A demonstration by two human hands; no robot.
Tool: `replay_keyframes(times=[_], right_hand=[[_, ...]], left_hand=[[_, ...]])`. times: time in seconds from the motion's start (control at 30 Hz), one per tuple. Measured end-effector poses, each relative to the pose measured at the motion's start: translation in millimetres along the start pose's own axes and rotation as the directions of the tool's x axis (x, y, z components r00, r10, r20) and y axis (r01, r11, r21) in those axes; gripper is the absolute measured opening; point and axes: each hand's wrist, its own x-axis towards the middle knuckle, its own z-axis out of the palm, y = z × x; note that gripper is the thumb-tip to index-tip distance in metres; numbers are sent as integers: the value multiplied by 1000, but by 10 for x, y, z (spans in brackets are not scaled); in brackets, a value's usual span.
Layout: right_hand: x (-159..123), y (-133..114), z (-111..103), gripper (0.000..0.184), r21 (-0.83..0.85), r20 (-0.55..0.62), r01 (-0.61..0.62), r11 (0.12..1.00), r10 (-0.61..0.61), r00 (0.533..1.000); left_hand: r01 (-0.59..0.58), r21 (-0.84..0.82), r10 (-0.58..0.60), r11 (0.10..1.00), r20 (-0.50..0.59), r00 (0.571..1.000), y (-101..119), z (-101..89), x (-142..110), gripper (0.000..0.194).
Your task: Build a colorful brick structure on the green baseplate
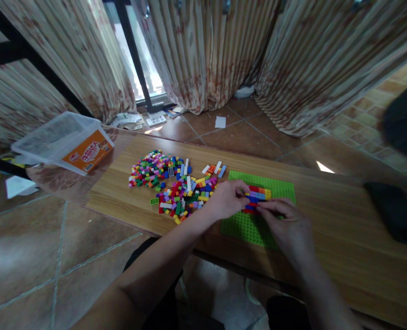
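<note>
A green studded baseplate (248, 229) lies on the bench, bearing a low block of joined toy bricks (258, 192) in red, orange, yellow and blue rows. At the block's left end is my left hand (228, 199), thumb and fingers closed in against the bricks. My right hand (289, 224) reaches in from the near right side, its thumb and index finger pinched at the block's front edge. Fingers cover part of the red and blue bricks there, so the exact brick under each grip is hard to make out.
Loose bricks (179, 195) of many colours spread left of the baseplate on the wooden bench (327, 220). A clear plastic tub (57, 133) with an orange label stands at the far left end. At the right lies a black object (392, 213). Curtains (203, 50) hang behind.
</note>
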Motion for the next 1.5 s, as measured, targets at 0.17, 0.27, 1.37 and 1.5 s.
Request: replay_keyframes(times=[0.17,0.27,1.37,1.5], right_hand=[[26,7,0,22,24,5,-21,999,21,1000],[33,0,-1,22,19,8,-33,999,32,999],[-154,-343,162,17,13,127,302,953,-301,945],[-205,-392,449,21,-22,246,393,919,-376,893]], left_hand=[[53,-81,-55,995,-16,998,3,45,10,20],[47,-108,-51,993,-30,998,15,51,7,16],[-172,106,192,979,-227,955,-71,-817,27,12],[-166,83,180,983,-216,960,-62,-783,22,12]])
